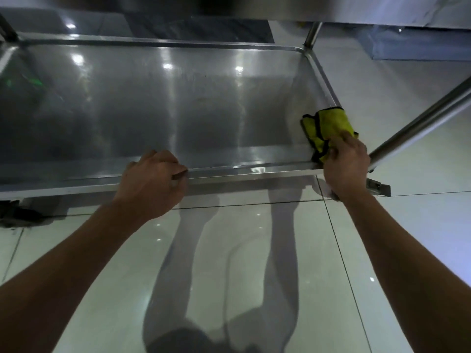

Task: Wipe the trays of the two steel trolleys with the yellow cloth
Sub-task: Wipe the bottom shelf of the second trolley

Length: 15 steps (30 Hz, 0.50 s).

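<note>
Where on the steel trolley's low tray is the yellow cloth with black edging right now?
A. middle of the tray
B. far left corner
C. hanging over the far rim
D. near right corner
D: the yellow cloth with black edging lies bunched under the right hand at the near right corner of the steel tray, beside the slanted steel leg, while the left hand grips the tray's near rim.

Cloth (328,128) in the tray's (153,103) near-right corner — left hand (153,182) on its front rim.
</note>
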### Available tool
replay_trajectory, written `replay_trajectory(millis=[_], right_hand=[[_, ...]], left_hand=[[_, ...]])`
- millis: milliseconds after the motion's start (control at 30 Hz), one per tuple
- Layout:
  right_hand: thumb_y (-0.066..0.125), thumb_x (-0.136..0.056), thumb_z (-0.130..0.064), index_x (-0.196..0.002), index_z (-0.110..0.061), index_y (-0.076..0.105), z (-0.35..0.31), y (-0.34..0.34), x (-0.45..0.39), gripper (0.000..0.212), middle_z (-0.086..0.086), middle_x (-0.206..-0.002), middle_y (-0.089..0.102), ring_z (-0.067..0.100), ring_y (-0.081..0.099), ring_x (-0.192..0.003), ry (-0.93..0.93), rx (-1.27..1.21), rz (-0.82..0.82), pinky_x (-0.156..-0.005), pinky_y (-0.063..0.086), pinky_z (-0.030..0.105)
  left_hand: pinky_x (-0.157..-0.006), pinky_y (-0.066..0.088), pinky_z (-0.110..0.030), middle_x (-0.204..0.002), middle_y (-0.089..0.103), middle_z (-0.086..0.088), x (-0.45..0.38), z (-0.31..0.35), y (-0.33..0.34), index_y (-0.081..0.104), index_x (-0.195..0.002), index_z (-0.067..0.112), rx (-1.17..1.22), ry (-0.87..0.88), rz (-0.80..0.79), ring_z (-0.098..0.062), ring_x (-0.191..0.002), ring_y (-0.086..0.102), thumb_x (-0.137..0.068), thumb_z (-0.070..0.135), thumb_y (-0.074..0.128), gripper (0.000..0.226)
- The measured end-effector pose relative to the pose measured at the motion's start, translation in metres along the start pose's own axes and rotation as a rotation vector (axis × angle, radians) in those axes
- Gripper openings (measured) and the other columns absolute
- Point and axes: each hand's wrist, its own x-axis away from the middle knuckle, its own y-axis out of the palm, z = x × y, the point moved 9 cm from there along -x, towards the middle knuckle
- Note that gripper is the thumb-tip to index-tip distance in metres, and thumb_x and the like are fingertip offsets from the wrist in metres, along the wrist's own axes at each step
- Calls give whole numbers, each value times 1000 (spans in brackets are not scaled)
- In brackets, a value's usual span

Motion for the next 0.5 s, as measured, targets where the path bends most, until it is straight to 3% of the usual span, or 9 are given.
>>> replay_trajectory(millis=[67,200,333,500], right_hand=[[46,-89,-6,-125,-14,66,-3,5,-5,42,12,-142,54,43,47,-122,36,5,-28,-104,38,46],[46,-93,-19,-127,-21,65,-36,30,-16,39,10,-143,52,41,47,-123,13,31,-129,-107,32,40],[46,-96,-24,-134,-25,56,-98,61,-21,39,4,-153,38,34,37,-136,-56,-33,-197,-109,28,37],[44,-97,-32,-131,-33,56,-205,95,-19,36,-2,-153,39,35,36,-133,-238,-8,-248,-108,30,39]], left_hand=[[-89,52,-47,-110,66,1,-12,-17,-3,76,-94,31,18,-77,-23,-30,-107,56,-91,38,56,22],[-86,54,-44,-109,64,-6,-21,-39,-3,77,-98,28,-9,-143,-76,-33,-102,58,-91,37,53,26],[-86,53,-44,-112,64,-5,-16,-37,2,74,-105,27,-83,-115,-76,-34,-104,56,-95,42,46,33],[-82,52,-43,-116,65,-3,-10,-41,3,72,-108,24,-102,-137,19,-33,-106,56,-98,40,43,35]])
